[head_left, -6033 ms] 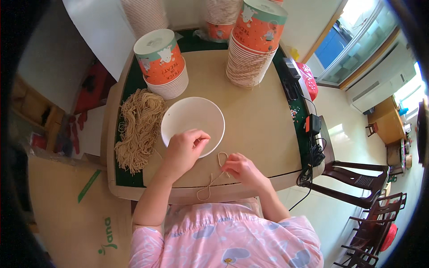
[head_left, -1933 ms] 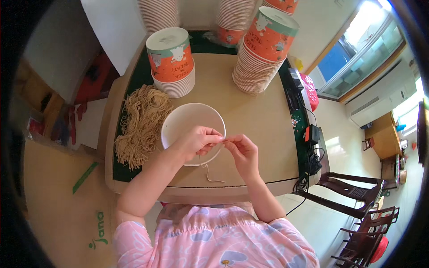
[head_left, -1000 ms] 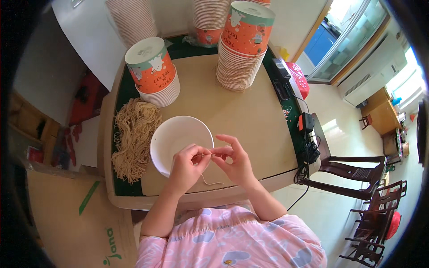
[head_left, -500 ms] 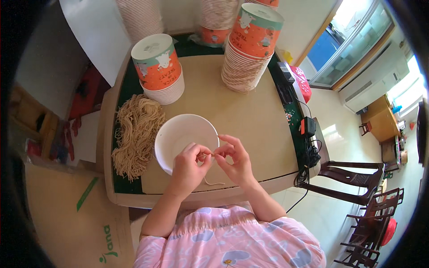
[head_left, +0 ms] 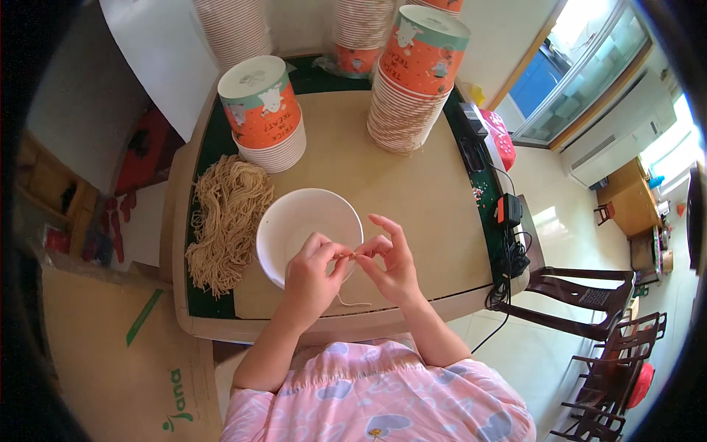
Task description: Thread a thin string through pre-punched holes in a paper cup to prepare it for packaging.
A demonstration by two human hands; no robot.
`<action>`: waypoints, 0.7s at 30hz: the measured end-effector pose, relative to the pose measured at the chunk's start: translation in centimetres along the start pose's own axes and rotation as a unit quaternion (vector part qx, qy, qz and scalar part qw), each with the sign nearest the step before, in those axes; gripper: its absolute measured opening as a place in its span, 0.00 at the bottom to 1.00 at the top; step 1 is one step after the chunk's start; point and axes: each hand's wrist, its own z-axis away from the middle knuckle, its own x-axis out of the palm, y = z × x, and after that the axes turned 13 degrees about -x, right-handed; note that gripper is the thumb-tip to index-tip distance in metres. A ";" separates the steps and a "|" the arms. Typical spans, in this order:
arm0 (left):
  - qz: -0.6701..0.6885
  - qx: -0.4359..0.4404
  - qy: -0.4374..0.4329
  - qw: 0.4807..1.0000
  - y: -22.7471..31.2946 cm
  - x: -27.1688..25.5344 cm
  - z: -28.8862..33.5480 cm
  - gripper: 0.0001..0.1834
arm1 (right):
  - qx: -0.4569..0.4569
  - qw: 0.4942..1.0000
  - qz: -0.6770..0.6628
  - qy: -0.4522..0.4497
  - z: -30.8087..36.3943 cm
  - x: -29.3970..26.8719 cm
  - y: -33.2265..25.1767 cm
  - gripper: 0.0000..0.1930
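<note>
A white paper bucket (head_left: 298, 221) sits near the table's front edge, its open mouth facing me. Over its near right rim, my left hand (head_left: 315, 274) and my right hand (head_left: 390, 265) meet, thumbs and forefingers pinched together on a thin beige string (head_left: 352, 303). One loose end of the string hangs below and lies on the table. My right hand's other fingers are partly lifted. What the fingertips do with the string, perhaps at the bucket's rim, is too small to make out. A heap of beige strings (head_left: 227, 228) lies left of the bucket.
Stacked orange and green buckets (head_left: 259, 114) stand upside down behind the string heap. A taller stack (head_left: 412, 81) rises at the back right. Power strips and black cables (head_left: 508, 254) run along the right edge. A dark wooden chair (head_left: 582, 295) is at the right, a cardboard box (head_left: 125, 353) at the left.
My right hand's fingers have lifted and spread a little, while both pinches stay close together. The bucket and the string's hanging end look the same.
</note>
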 end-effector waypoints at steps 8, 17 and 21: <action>-0.029 0.025 0.032 0.999 0.4 0.3 0.6 0.06 | 0.009 1.000 0.007 0.018 0.1 0.1 -0.1 0.34; -0.087 0.092 0.108 0.986 0.2 1.5 0.6 0.06 | 0.011 0.999 0.041 0.015 -0.2 0.4 -1.0 0.33; 0.068 -0.040 0.032 0.996 0.0 1.1 0.3 0.05 | 0.008 0.997 0.074 -0.005 -0.1 0.3 -1.2 0.31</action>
